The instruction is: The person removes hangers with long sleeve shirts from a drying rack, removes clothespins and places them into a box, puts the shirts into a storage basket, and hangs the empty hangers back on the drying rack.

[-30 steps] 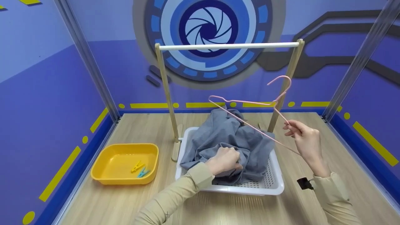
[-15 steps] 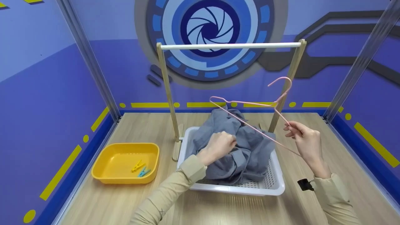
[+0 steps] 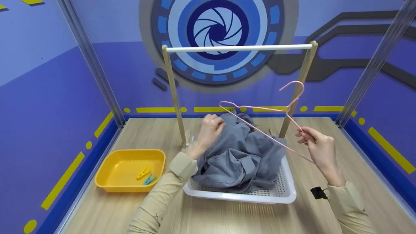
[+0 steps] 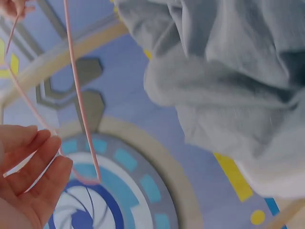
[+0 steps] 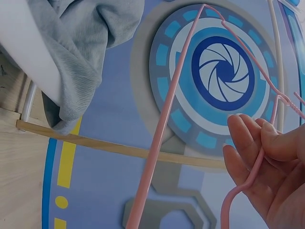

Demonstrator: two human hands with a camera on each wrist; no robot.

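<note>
Grey cloth [image 3: 237, 165] lies bunched in a white perforated basket [image 3: 247, 197], heaped above its rim. My left hand [image 3: 208, 130] hovers by the cloth's upper left side. In the left wrist view its fingers [image 4: 50, 167] are loosely bent with nothing between them. A pink wire hanger [image 5: 164, 112] is held up on the right, hook upward and tilted, its long lower bar crossing in front of the cloth. My right hand [image 3: 320, 149] pinches the hanger's sloping shoulder between thumb and fingers. No cloth is on the hanger.
Behind the basket stands a wooden rack with a white rod [image 3: 239, 48]. A yellow tray [image 3: 130, 188] to the left contains a yellow clothespin [image 3: 143, 173] and a blue clothespin [image 3: 149, 179]. Patterned walls close in the back and both sides.
My left hand has let go of the cloth and moved up and left, off the pile's front. The cloth's left front edge has shifted inward. My right hand and the hanger stay nearly still.
</note>
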